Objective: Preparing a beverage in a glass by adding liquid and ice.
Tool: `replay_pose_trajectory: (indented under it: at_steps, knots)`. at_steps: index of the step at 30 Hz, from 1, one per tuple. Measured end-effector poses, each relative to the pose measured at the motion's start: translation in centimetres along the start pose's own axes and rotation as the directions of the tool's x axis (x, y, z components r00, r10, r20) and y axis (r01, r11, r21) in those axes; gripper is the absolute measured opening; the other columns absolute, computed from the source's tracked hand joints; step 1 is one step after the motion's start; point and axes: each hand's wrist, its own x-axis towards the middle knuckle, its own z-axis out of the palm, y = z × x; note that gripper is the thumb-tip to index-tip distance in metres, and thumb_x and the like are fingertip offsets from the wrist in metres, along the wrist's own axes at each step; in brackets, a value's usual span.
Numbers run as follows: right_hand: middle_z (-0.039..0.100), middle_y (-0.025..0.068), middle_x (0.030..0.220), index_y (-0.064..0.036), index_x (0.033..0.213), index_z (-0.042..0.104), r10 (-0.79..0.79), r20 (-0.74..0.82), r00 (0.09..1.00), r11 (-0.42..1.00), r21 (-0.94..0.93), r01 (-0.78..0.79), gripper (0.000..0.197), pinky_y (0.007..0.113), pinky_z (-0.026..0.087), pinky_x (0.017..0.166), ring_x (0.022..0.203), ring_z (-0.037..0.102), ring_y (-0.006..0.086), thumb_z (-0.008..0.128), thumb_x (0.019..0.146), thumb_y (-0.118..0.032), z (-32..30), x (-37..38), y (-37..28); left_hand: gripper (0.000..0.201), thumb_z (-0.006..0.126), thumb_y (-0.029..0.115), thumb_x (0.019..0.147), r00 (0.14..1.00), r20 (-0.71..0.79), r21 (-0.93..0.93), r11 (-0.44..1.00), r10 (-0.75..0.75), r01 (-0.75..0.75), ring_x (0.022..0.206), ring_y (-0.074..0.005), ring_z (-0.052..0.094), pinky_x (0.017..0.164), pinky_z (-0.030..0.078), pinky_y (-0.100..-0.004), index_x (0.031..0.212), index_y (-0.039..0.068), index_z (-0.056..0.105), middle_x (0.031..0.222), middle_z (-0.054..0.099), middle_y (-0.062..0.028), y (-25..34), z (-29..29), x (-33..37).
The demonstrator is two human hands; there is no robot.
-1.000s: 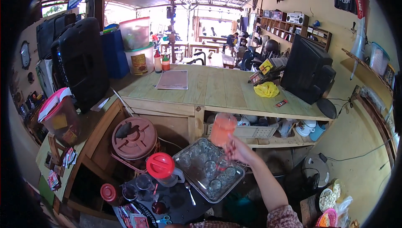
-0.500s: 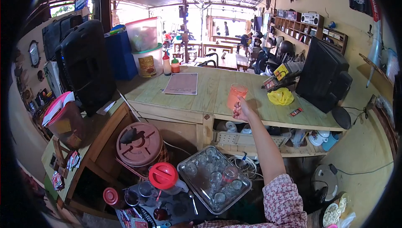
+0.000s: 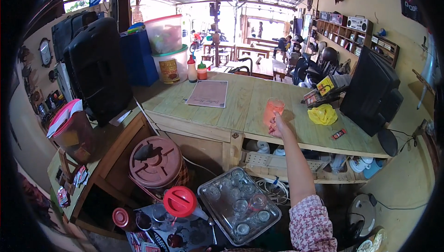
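Observation:
My right arm, in a patterned sleeve, stretches forward over the wooden counter point(image 3: 208, 120). At its end my right hand point(image 3: 277, 126) is closed at the near side of a glass mug of orange-pink drink point(image 3: 273, 109); the handle itself is hidden by the fingers. The mug is upright at the counter, right of a laminated sheet point(image 3: 208, 94). My left hand does not show. Below the counter sits a metal tray point(image 3: 212, 213) with several clear glasses. Left of it stands a pitcher with a red lid point(image 3: 179, 201), and a spoon point(image 3: 212, 229) lies between them.
A yellow plastic bag point(image 3: 322, 114), a small packet point(image 3: 339, 134) and a black monitor point(image 3: 371, 92) occupy the counter's right. Two sauce bottles point(image 3: 192, 69) and stacked tubs point(image 3: 164, 44) stand far left. A lidded round container point(image 3: 156, 162) is below. Tables lie beyond.
The view has shifted a little, so the scene sits further right and lower. My right hand stays closed at the mug, which remains at about the same place on the counter.

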Motion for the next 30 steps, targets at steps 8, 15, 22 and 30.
replay_pose_trajectory:
  at_steps: [8, 15, 22, 30]
  knots:
    - [0.032, 0.0011, 0.053, -0.0137, 0.059, 0.034, -0.031, -0.025, 0.999, 0.999, -0.042, 0.030, 0.053, 0.028, 0.030, 0.045, 0.046, 0.029, 0.0141, 0.045, 0.079, -0.062, 0.1, 1.9, 0.0, 0.086, 0.051, 0.062, 0.075, 0.997, 0.074, -0.030, 1.000, 0.010, -0.008, 0.104, -0.0327, 0.054, 0.088, 0.043, -0.0384, 0.131, -0.001, 0.033, 0.112, 0.055, -0.0235, 2.0, -0.7, 0.0]
    - [0.042, 0.0019, 0.057, -0.0101, 0.067, 0.045, -0.033, -0.159, 0.987, 0.968, -0.250, -0.008, 0.062, 0.032, 0.037, 0.045, 0.042, 0.036, 0.0141, 0.038, 0.078, -0.071, 0.9, 2.2, -0.4, 0.085, 0.050, 0.062, 0.076, 0.990, 0.138, -0.066, 0.998, 0.028, -0.019, 0.104, -0.0326, 0.055, 0.088, 0.043, -0.0383, 0.131, -0.001, 0.034, 0.111, 0.056, -0.0233, 3.0, -0.5, -0.7]
    - [0.061, 0.0125, 0.071, 0.0005, 0.095, 0.053, -0.435, -0.286, 0.854, 0.677, -0.729, 0.101, 0.083, 0.033, 0.045, 0.055, 0.049, 0.059, 0.0171, 0.023, 0.078, -0.075, 0.4, 1.3, 0.3, 0.083, 0.049, 0.062, 0.077, 0.973, 0.224, -0.095, 0.995, 0.061, -0.041, 0.104, -0.0325, 0.055, 0.088, 0.043, -0.0381, 0.131, 0.000, 0.034, 0.110, 0.056, -0.0231, 2.8, 0.6, -2.3]
    - [0.055, 0.0035, 0.069, -0.0048, 0.102, 0.050, -0.421, -0.011, 0.907, 0.788, -0.499, 0.360, 0.047, 0.026, 0.041, 0.051, 0.053, 0.054, 0.0115, 0.053, 0.084, -0.048, 4.6, -9.9, 8.3, 0.082, 0.047, 0.062, 0.079, 0.944, 0.321, -0.125, 0.991, 0.075, -0.037, 0.104, -0.0323, 0.055, 0.088, 0.043, -0.0380, 0.131, 0.001, 0.035, 0.110, 0.057, -0.0229, 1.0, 2.4, -5.1]
